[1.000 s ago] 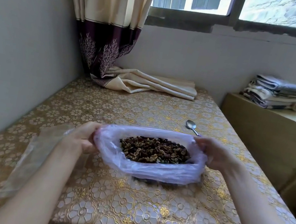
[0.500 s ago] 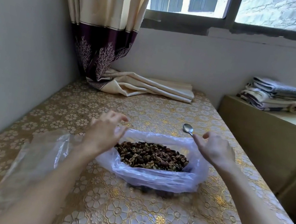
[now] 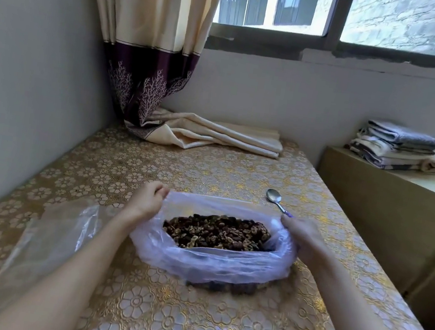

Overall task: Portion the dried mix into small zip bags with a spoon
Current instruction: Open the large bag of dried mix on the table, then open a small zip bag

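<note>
Both hands have come back to the big bag (image 3: 210, 260) after hovering open over it a moment ago: the left hand (image 3: 146, 202) pinches its far left rim, the right hand (image 3: 300, 233) grips the right rim, spreading the mouth wide. The dried mix (image 3: 216, 232) lies exposed inside. No portioning yet, I judge: the spoon (image 3: 276, 199) lies untouched just beyond, and clear small bags (image 3: 53, 233) lie flat to the left.

Dried mix (image 3: 216, 232) (brown) in open bag (image 3: 212, 268)
</note>
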A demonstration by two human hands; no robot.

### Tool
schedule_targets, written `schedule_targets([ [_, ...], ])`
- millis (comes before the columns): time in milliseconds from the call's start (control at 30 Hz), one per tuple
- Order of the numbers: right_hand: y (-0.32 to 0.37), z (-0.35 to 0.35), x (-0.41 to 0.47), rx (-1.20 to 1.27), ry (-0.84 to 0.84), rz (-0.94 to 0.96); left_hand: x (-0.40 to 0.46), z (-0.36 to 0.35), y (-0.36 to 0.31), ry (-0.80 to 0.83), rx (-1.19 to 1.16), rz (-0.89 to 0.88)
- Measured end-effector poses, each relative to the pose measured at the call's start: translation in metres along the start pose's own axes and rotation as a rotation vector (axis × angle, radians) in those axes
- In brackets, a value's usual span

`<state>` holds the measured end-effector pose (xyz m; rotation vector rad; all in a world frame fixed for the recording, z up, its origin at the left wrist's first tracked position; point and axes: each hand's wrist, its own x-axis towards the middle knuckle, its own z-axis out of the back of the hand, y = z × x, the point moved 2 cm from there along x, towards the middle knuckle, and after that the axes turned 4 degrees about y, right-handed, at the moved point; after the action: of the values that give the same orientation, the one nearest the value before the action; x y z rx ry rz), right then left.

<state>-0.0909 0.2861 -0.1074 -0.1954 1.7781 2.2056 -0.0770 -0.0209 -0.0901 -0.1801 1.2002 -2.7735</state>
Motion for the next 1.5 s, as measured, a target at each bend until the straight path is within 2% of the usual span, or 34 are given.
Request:
schedule_targets([
  [133, 0.010, -0.016, 0.017, 0.155, -0.004, -0.077, 0.017, 0.000, 0.003, -0.012, -0.396, 0.192],
  [200, 0.016, -0.021, 0.023, 0.170, -0.043, -0.055, 0.024, -0.001, 0.003, -0.041, -0.452, 0.239],
  [367, 0.029, -0.024, 0.032, 0.178, -0.088, 0.026, 0.036, 0.005, -0.001, -0.152, -0.550, 0.231],
  [600, 0.026, -0.017, 0.017, -0.021, -0.054, 0.131, 0.017, 0.004, 0.006, -0.077, -0.460, 0.164],
  [767, 0.033, -0.023, -0.027, -0.483, -0.228, 0.563, -0.011, 0.026, 0.002, -0.208, -0.341, 0.010],
  [900, 0.012, -0.049, -0.071, -0.588, -0.257, 0.862, -0.042, 0.042, 0.013, -0.230, 0.034, -0.119],
  [1000, -0.013, -0.071, -0.088, -0.688, -0.223, 0.932, -0.066, 0.047, 0.041, -0.269, 0.351, -0.020],
  [1067, -0.027, -0.078, -0.091, -0.746, -0.189, 0.908, -0.081, 0.044, 0.062, -0.170, 0.562, 0.130],
  [1167, -0.034, -0.078, -0.087, -0.766, -0.178, 0.906, -0.096, 0.038, 0.079, -0.037, 0.666, 0.232],
  [1367, -0.037, -0.078, -0.083, -0.794, -0.170, 0.896, -0.110, 0.046, 0.063, -0.304, 0.398, 0.040],
  [1500, -0.039, -0.076, -0.084, -0.792, -0.188, 0.906, -0.107, 0.055, 0.054, -0.544, 0.501, 0.027],
])
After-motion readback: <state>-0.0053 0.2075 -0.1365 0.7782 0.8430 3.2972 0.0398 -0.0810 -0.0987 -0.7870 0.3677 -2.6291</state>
